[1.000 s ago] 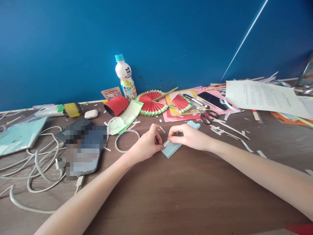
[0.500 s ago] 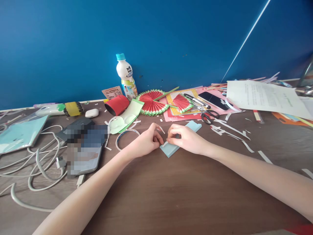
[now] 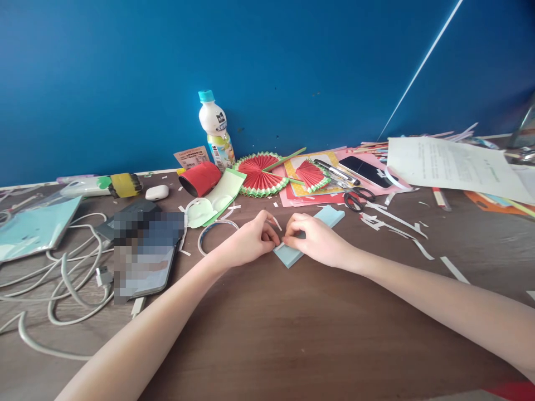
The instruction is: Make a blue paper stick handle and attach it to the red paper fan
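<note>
Bottle [image 3: 218, 131], printed sheet [image 3: 447, 166]: writing too small to be read.
Left hand [image 3: 249, 242], right hand [image 3: 316, 239]: curled; whether anything is gripped cannot be told.
Blue paper [image 3: 290, 258]: laid on the table [image 3: 292, 328] at the fingertips.
Change: right fingertips brought leftward.

1. Light-blue paper [image 3: 291, 256]: your right hand [image 3: 314, 239] hides its middle.
2. White strip [image 3: 279, 245]: partly covered by your fingers; whether your left hand [image 3: 253, 242] or your right pinches it is too small to tell.
3. Tape ring [image 3: 201, 239]: your left wrist [image 3: 221, 262] hides part.
4. Phone [image 3: 152, 262]: you see its screen blurred into squares.
5. Printed sheet [image 3: 447, 167]: lettering too small for you to read.
6. Turquoise packet [image 3: 37, 231]: cut off at your left.
7. Red patch [image 3: 512, 391]: cropped at lower right, unidentifiable to you.
</note>
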Available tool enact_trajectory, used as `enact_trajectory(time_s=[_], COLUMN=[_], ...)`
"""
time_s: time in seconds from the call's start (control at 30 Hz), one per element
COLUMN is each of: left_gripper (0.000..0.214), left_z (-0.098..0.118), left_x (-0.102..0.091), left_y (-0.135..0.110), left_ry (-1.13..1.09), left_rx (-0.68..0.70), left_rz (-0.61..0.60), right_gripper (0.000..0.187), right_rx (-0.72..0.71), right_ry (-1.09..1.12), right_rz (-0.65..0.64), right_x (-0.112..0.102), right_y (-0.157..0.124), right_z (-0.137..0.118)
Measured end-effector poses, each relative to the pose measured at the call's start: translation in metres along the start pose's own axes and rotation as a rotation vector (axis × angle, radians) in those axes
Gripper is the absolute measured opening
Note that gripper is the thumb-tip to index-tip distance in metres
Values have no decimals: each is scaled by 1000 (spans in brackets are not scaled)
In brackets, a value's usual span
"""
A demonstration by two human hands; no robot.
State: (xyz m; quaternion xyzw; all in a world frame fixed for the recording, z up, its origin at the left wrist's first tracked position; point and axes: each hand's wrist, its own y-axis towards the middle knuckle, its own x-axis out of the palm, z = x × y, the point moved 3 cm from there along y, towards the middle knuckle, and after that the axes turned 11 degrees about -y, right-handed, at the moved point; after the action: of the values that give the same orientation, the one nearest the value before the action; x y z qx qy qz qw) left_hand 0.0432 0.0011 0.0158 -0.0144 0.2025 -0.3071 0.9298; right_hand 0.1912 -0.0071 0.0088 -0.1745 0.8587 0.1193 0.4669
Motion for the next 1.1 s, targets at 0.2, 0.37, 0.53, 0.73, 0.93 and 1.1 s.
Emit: enact_trajectory(time_s=[0.2, 0.37, 0.53, 0.73, 0.93, 1.1], left_gripper=[30, 29, 28, 30, 32, 32], left_z=[-2, -1, -1, -3, -5, -6], left_x=[0, 0, 0, 0, 0, 0], left_y=[1, 2, 1, 1, 1, 2], left_ry=[17, 13, -14, -26, 9, 28], left_rx=[-3, -7, -15, -1, 44, 46], left_rz=[-13, -14, -23, -52, -52, -49], right_gripper=[17, 18, 18, 17, 17, 17], right_rx=[-5, -8, -12, -13, -15, -18], right_ry=[-27, -42, -35, -48, -42, -55], right_rz=[26, 34, 41, 49, 50, 68], right_x=[3, 4, 4, 5, 6, 6], right_y=[0, 0, 0, 0, 0, 0], right_z=[1, 1, 2, 2, 2, 1])
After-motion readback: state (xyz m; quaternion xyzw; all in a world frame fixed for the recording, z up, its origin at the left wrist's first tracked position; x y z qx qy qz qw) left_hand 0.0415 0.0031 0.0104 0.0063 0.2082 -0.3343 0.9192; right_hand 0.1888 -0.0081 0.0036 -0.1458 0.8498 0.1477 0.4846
